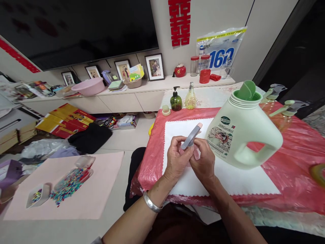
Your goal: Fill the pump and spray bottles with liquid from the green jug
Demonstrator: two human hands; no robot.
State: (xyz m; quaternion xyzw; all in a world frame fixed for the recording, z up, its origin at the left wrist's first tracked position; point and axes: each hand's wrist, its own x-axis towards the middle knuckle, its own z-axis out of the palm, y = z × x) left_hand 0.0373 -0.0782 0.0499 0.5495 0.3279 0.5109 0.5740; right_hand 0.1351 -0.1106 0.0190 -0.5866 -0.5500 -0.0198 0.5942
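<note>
Held in front of me above the white sheet [188, 179] is a slim grey and pink plastic piece [192, 136] that looks like a trigger spray head; its lower part is hidden by my fingers. My left hand [176, 157] grips it from the left. Closed around its pink lower part is my right hand [203, 159]. To the right of my hands a large pale green jug [247, 135] stands upright on the sheet, a green cup [246, 90] sitting tilted in its open mouth.
Behind my hands are a green pump bottle [175, 100], a clear yellowish bottle [191, 98] and a small cap [166, 110]. Spray bottles [281, 117] stand right of the jug. A tape roll [318, 173] lies at the right edge. Colourful beads [68, 184] are spread at lower left.
</note>
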